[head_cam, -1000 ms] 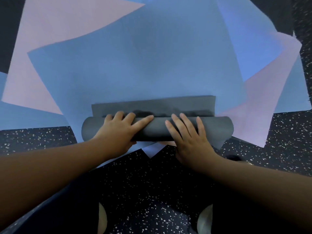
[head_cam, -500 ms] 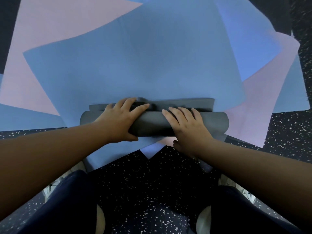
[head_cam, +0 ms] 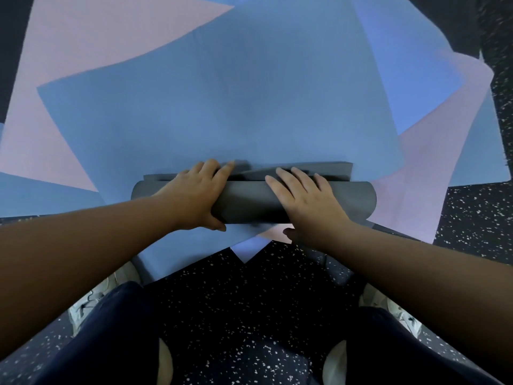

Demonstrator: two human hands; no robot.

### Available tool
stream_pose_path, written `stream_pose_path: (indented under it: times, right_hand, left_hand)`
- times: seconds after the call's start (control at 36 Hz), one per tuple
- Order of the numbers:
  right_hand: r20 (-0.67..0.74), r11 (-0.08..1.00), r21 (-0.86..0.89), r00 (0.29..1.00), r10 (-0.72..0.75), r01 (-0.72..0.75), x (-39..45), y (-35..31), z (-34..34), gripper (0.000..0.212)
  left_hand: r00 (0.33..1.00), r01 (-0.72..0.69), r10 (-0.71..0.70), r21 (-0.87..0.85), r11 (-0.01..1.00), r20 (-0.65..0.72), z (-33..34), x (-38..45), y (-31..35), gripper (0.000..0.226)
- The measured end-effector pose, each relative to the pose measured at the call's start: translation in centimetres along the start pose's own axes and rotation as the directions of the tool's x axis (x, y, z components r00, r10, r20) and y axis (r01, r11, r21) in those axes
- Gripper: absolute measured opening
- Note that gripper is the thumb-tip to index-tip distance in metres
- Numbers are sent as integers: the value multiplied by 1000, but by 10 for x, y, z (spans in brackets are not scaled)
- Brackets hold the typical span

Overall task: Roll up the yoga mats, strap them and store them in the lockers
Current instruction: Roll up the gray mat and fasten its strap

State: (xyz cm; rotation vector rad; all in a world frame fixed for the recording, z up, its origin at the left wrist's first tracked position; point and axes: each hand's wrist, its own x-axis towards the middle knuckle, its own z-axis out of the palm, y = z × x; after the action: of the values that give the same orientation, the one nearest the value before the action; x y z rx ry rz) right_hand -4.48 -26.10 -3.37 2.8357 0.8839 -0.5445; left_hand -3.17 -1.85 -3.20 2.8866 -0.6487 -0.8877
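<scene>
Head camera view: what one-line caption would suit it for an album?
Both hands, left and right, roll a grey mat atop overlapping blue and pink mats.

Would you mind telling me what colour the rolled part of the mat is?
Dark grey roll; head view, the only one, shows it.
</scene>
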Motion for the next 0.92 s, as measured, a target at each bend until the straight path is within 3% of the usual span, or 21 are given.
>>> stream_pose_path:
  times: [0.11, 0.25, 0.36, 0.47, 0.58, 0.64, 0.72, 0.92]
  right_hand:
    - [-41, 999, -27, 999, 24, -25, -1, -3, 1, 124]
    - [-11, 996, -55, 998, 67, -67, -1, -10, -9, 127]
    - [15, 997, -64, 999, -39, 40, 3, -13, -29, 117]
    - [-44, 994, -40, 993, -106, 104, 3, -20, -53, 113]
    - [-78, 990, -107, 992, -97, 89, -3, -31, -85, 125]
    - [-149, 991, -107, 984, -100, 85, -9, -38, -100, 129]
    - [-126, 978, -174, 983, -135, 112, -26, -52, -130, 119]
    - [-330, 963, -253, 928, -174, 90, -70, -75, -196, 103]
  left_hand:
    - [1000, -9, 10, -30, 1000, 30, -2, 0, 0, 110]
    - [999, -21, 19, -44, 999, -46, 3, -10, 3, 99]
    - [990, -15, 16, 10, 1000, -139, -5, -23, 1, 99]
    - [927, -33, 66, 95, 995, -368, -17, -43, -7, 105]
    - [873, -34, 90, 125, 992, -480, -37, -70, -7, 104]
    - [852, -24, 94, 141, 990, -514, -48, -89, -5, 102]
    - [835, -3, 85, 150, 989, -544, -63, -118, -2, 103]
    - [775, 124, 12, 171, 978, -632, -105, -187, 13, 104]
